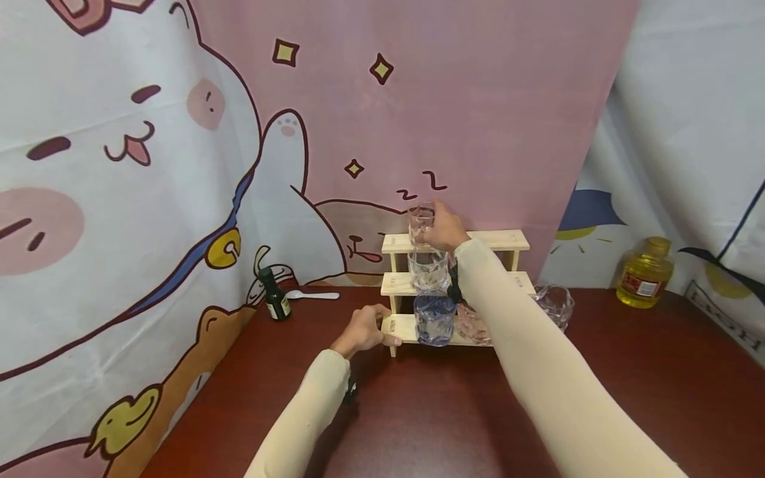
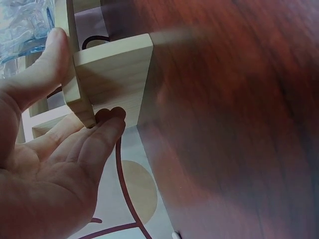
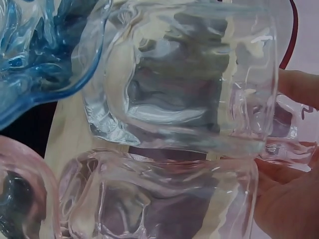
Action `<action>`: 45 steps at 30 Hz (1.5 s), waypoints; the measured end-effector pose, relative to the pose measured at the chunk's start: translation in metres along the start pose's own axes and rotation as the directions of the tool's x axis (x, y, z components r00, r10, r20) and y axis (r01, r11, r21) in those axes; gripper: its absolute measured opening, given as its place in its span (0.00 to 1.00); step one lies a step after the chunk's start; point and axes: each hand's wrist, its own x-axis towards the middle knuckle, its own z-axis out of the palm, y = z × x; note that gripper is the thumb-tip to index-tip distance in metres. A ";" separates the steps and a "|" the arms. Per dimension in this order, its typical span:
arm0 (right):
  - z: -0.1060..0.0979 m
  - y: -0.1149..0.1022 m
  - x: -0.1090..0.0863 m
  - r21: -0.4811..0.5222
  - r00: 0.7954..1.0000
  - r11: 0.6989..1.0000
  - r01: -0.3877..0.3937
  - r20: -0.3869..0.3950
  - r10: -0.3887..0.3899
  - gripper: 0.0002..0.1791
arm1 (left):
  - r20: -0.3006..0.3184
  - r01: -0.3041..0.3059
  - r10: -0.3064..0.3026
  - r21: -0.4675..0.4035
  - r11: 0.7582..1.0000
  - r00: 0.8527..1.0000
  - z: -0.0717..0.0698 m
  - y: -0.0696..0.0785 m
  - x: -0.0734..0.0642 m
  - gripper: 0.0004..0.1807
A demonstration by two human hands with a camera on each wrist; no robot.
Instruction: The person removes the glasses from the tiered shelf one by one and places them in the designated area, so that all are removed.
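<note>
Head view, near side first: the left hand (image 1: pixel 361 330) has its fingers clamped on the low left end of the wooden rack (image 1: pixel 405 326); a hard tug could, I'd say, topple the blue glass (image 1: pixel 434 321) there. Farther back, the clear glass (image 1: pixel 427 271) might be struck if the smooth pink glass (image 1: pixel 420 216), at the top shelf's (image 1: pixel 499 239) left, slips from the right hand's (image 1: pixel 447 229) pinching fingers.

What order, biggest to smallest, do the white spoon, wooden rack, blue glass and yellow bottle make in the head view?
1. Wooden rack
2. Yellow bottle
3. Blue glass
4. White spoon
These are apparent sizes only.
</note>
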 end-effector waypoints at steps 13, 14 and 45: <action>-0.004 -0.002 0.006 -0.032 0.999 0.999 0.037 -0.010 -0.037 0.49 | 0.000 -0.013 0.013 0.005 1.000 1.000 -0.004 -0.001 0.000 0.36; -0.004 -0.001 0.006 -0.029 0.999 0.999 0.033 -0.015 -0.034 0.49 | 0.002 -0.013 0.012 0.010 1.000 1.000 -0.004 -0.001 0.000 0.36; -0.042 -0.002 -0.007 0.065 0.994 0.997 0.045 -0.099 -0.038 0.48 | 0.005 -0.021 0.021 -0.009 1.000 1.000 -0.001 0.001 0.000 0.35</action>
